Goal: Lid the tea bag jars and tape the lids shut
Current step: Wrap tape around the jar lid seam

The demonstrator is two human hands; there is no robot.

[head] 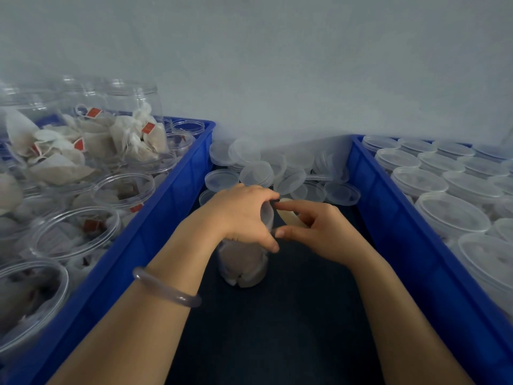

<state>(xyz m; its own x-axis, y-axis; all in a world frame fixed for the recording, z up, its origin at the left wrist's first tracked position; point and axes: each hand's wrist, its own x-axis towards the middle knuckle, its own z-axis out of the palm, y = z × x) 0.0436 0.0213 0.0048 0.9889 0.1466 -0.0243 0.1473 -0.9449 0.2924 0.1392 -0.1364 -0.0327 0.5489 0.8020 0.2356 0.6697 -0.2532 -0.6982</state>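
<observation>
A clear jar point(243, 266) filled with tea bags stands on the dark table point(291, 315) between two blue crates. My left hand point(244, 215) curls over its translucent lid point(268, 215) from above. My right hand point(316, 230) is just to the right of the lid, forefinger and thumb stretched toward its rim. A pale roll of tape point(290, 215) shows behind my right fingers; whether they hold it I cannot tell.
The left blue crate point(155, 215) holds several open jars of tea bags point(83, 143). The right blue crate point(388, 218) holds several lidded jars point(449, 215). A heap of loose lids point(266, 173) lies at the back by the grey wall.
</observation>
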